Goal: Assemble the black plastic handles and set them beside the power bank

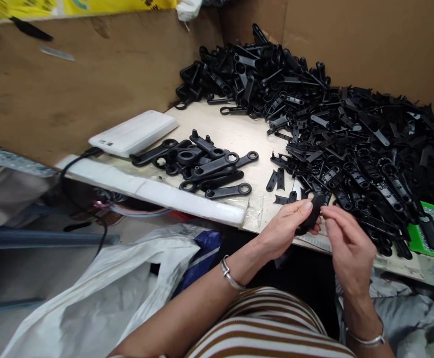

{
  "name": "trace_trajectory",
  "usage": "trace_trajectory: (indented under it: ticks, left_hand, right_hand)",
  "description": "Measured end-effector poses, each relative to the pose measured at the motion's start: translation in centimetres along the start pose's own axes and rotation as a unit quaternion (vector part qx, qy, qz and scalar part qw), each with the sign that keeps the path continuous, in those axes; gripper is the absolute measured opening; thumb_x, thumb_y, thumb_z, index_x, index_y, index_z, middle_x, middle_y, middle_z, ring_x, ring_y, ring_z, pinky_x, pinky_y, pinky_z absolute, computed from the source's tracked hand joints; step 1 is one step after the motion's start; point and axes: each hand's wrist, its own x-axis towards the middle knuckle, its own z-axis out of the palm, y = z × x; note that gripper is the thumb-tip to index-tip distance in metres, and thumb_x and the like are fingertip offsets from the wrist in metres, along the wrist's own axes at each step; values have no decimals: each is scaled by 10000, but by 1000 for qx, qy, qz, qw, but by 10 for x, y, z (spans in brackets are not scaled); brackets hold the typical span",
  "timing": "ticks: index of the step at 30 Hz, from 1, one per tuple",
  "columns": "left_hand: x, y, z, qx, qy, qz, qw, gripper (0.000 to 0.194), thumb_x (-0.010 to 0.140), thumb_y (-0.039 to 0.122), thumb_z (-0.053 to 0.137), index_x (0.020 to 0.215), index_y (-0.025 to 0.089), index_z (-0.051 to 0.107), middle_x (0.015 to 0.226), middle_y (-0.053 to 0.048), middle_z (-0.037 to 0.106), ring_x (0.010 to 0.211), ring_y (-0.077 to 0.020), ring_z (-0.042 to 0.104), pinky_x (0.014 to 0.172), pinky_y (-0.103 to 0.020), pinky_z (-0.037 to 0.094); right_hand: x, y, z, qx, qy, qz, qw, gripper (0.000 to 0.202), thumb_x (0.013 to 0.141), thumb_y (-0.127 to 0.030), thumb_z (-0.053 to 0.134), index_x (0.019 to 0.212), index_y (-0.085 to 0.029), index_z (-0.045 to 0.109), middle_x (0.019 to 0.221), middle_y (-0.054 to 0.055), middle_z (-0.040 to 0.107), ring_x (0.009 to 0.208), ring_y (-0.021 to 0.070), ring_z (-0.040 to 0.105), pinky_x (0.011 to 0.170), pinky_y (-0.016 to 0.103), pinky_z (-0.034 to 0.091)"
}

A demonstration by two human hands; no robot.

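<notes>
My left hand (286, 223) is closed around a black plastic handle-shaped part (311, 215), held at a tilt just above the table's front edge. Close beside it, my right hand (349, 241) has its thumb and fingers pinched together at the part's right side. Whatever sits between those right fingertips is too small to make out. Just beyond the hands lie several small flat black pieces (277, 180). Further left is a small heap of black ring-ended handles (217, 166).
A large pile of black plastic parts (246, 74) covers the table's back and right against cardboard walls (369, 44). A white device (134, 132) with a black cable rests at left. A green-edged tray (414, 238) stands at right; a white plastic bag (90, 298) hangs below.
</notes>
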Motion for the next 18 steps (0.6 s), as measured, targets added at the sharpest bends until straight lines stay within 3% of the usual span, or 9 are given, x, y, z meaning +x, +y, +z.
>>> trace_trajectory:
  ticks: [2,5,7,9,12,14,16,18]
  left_hand:
    - [-1,-2,2,9,-12,-8,1000,426,806,526,659,843,101,647,744,-27,583,654,-118,529,644,-255,423]
    - [-1,-5,6,8,-17,-11,1000,418,820,523,647,794,107,628,691,-10,558,618,-98,488,606,-235,391]
    - [-1,-7,7,-5,-14,-20,1000,427,826,534,638,770,110,626,661,0,544,605,-92,475,601,-234,380]
    - [-1,-7,6,-19,-15,-32,999,454,832,561,617,816,109,651,669,-3,560,608,-93,490,614,-237,390]
    - [-2,-8,2,-1,-9,-23,1000,505,872,585,539,970,111,683,771,-39,630,691,-124,557,683,-262,444]
    - [-4,-9,0,77,17,22,997,430,890,502,554,1062,127,675,929,-71,682,833,-162,609,779,-286,477]
    - [-7,-10,0,204,47,88,974,331,853,356,637,1115,155,663,1073,-75,698,964,-192,627,871,-302,483]
    - [-8,-10,0,321,63,150,933,330,807,229,678,1131,169,662,1106,-70,710,1005,-207,640,907,-310,488]
  right_hand:
    - [5,5,2,66,34,99,992,282,881,-262,641,1162,-247,663,1153,57,668,1025,196,642,901,349,553]
    - [12,7,10,223,-20,238,945,488,851,-377,670,1311,-257,558,1170,69,662,769,152,659,599,264,582]
    - [15,5,14,317,-43,296,900,460,845,-413,670,1264,-244,586,1106,66,691,586,107,598,443,222,513]
    - [16,3,17,376,-25,325,867,390,815,-404,705,1155,-223,641,1042,58,713,503,78,540,392,203,461]
    - [16,2,17,404,15,339,849,337,765,-369,757,1053,-215,671,981,49,732,544,93,585,434,207,471]
    - [17,2,17,404,45,334,851,318,749,-358,773,1019,-218,680,970,47,739,702,145,669,595,265,550]
    - [16,2,18,406,65,327,851,299,742,-353,782,994,-226,683,956,40,745,853,183,696,790,347,561]
    - [16,2,19,415,71,327,846,290,744,-354,784,987,-235,681,923,30,751,889,189,699,862,376,540]
